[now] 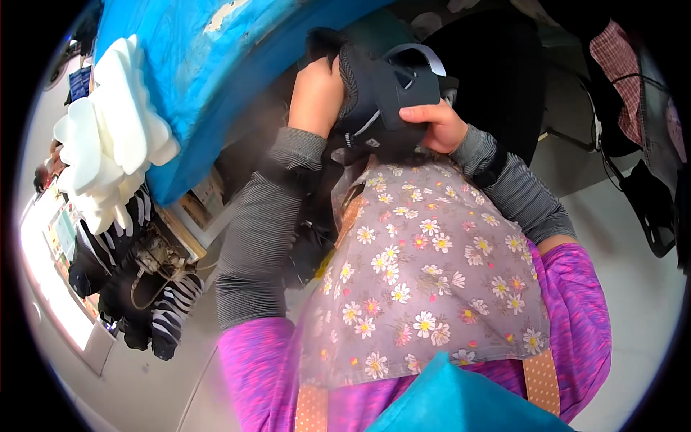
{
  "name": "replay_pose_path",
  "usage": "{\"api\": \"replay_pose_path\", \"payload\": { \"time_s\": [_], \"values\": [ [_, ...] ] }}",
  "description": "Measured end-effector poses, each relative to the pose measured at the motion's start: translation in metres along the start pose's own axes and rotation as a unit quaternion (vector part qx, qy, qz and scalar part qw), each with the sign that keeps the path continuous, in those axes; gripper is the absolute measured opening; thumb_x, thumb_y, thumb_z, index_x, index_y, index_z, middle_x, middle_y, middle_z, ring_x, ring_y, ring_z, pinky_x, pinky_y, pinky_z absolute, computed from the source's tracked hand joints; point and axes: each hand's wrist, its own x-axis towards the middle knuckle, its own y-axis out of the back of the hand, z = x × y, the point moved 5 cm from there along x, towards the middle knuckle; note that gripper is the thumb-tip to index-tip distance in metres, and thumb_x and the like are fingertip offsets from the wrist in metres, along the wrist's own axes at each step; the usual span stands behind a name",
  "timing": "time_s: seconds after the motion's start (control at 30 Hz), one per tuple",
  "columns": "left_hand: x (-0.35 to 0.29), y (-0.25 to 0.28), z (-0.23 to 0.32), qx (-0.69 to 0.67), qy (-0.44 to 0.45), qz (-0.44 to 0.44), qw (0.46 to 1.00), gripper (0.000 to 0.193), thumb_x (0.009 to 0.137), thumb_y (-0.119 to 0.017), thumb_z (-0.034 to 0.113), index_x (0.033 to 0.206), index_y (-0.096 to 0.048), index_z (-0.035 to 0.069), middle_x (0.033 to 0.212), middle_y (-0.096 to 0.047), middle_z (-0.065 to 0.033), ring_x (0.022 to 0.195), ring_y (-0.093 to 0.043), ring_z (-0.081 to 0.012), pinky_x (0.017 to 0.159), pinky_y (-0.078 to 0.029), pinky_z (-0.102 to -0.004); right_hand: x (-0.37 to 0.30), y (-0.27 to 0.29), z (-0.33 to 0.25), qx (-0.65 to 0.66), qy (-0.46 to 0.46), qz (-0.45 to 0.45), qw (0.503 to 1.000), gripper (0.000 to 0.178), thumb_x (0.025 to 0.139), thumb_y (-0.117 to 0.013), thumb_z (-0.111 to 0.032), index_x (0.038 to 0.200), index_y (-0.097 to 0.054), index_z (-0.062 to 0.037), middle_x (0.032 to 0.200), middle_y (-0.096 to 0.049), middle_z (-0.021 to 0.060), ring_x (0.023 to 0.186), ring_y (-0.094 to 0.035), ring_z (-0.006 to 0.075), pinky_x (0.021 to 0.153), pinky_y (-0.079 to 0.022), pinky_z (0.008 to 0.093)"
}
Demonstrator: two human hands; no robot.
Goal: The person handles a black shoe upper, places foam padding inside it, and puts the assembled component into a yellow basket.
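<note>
A black shoe upper [381, 93] is held up between my two hands, just beyond the flowered apron on my lap. It has a textured collar, a cut-out opening and a pale grey band looping over its far side. My left hand [317, 97] is closed round the collar end, its fingers mostly tucked out of sight behind the black material. My right hand [437, 124] grips the other side, thumb lying across the front face and the remaining fingers underneath. Whether a sole is attached cannot be seen.
A blue-covered table [194, 86] curves across the upper left. White foam soles [119, 122] are piled at its left edge. Below them hang black-and-white striped uppers [173, 309]. Dark items and a checked cloth [619, 79] are at the right.
</note>
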Motion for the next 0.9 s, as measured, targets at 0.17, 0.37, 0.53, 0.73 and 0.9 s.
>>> {"api": "replay_pose_path", "payload": {
  "time_s": [0.17,0.37,0.53,0.73,0.9],
  "values": [
    [-0.008,0.019,0.009,0.018,0.001,0.073,0.997,0.047,0.096,-0.054,0.038,0.086,-0.067,-0.006,0.083,-0.064,-0.0304,0.084,-0.062,-0.0495,0.074,-0.052,-0.05,0.002,-0.006,0.003,0.059,-0.025,0.002,0.998,0.038,0.088,-0.063,-0.003,0.126,-0.059,0.0012,0.119,-0.066,0.0134,0.11,-0.064,0.0243,0.1,-0.05,0.0387],
    [-0.015,0.02,0.016,0.054,-0.035,0.088,0.994,0.045,0.096,-0.052,0.037,0.085,-0.068,-0.004,0.083,-0.065,-0.0305,0.083,-0.063,-0.0481,0.076,-0.052,-0.0504,-0.003,-0.003,0.0,0.039,-0.013,0.014,0.999,0.046,0.09,-0.059,-0.01,0.133,-0.051,0.0038,0.126,-0.062,0.0164,0.115,-0.062,0.0285,0.102,-0.049,0.0418],
    [-0.002,0.008,0.005,0.037,-0.017,0.035,0.999,0.044,0.098,-0.049,0.033,0.088,-0.066,-0.006,0.087,-0.064,-0.0321,0.086,-0.063,-0.0488,0.078,-0.052,-0.0511,0.001,0.002,0.001,0.02,-0.009,0.018,1.0,0.045,0.09,-0.058,-0.01,0.132,-0.052,0.0051,0.126,-0.062,0.0176,0.114,-0.062,0.0287,0.101,-0.05,0.0412],
    [0.001,-0.007,0.011,-0.043,-0.026,0.006,0.999,0.043,0.099,-0.048,0.031,0.089,-0.066,-0.007,0.087,-0.064,-0.0324,0.086,-0.061,-0.0494,0.077,-0.051,-0.0513,-0.004,0.004,0.0,0.02,0.0,0.017,1.0,0.05,0.088,-0.059,-0.01,0.135,-0.049,0.0044,0.127,-0.061,0.0183,0.114,-0.063,0.029,0.101,-0.05,0.0414],
    [-0.009,0.008,0.021,-0.025,-0.017,0.066,0.997,0.044,0.098,-0.051,0.033,0.085,-0.066,-0.005,0.086,-0.064,-0.0301,0.084,-0.062,-0.0482,0.074,-0.051,-0.0505,0.0,0.009,-0.002,0.033,-0.032,0.014,0.999,0.05,0.087,-0.058,-0.009,0.134,-0.049,0.0046,0.128,-0.061,0.0185,0.115,-0.062,0.0292,0.102,-0.049,0.0422]
  ]
}}
